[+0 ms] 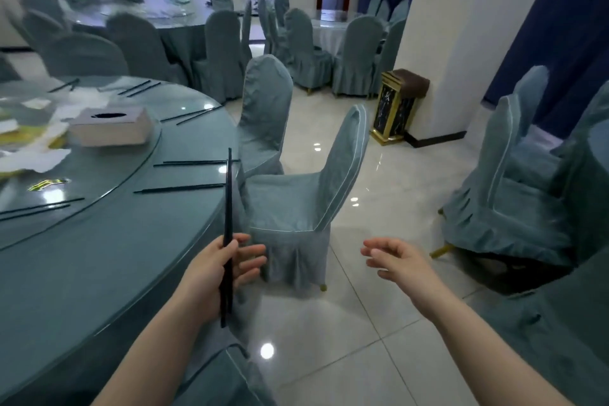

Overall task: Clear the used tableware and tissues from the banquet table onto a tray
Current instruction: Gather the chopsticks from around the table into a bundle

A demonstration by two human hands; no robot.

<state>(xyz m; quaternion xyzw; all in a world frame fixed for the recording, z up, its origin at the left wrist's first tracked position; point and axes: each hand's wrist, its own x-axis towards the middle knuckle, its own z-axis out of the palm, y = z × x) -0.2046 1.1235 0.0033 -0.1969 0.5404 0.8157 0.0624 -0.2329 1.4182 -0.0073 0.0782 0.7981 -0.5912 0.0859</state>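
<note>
My left hand (217,270) grips a pair of black chopsticks (227,208) that point upright beside the edge of the round teal banquet table (108,267). More black chopsticks lie on the table: one pair (194,162) and another (179,188) near the rim, a pair (36,208) at the left, and several farther back. A tissue box (110,125) sits on the glass turntable (99,181), with crumpled white tissues (33,158) to its left. My right hand (395,257) hovers open over the floor, holding nothing. No tray is in view.
A covered chair (296,201) stands pulled out right beside the table, another (267,109) behind it. More covered chairs (514,194) are stacked at the right. A black-and-gold bin (395,105) stands by the white pillar. Shiny tiled floor (346,339) lies between.
</note>
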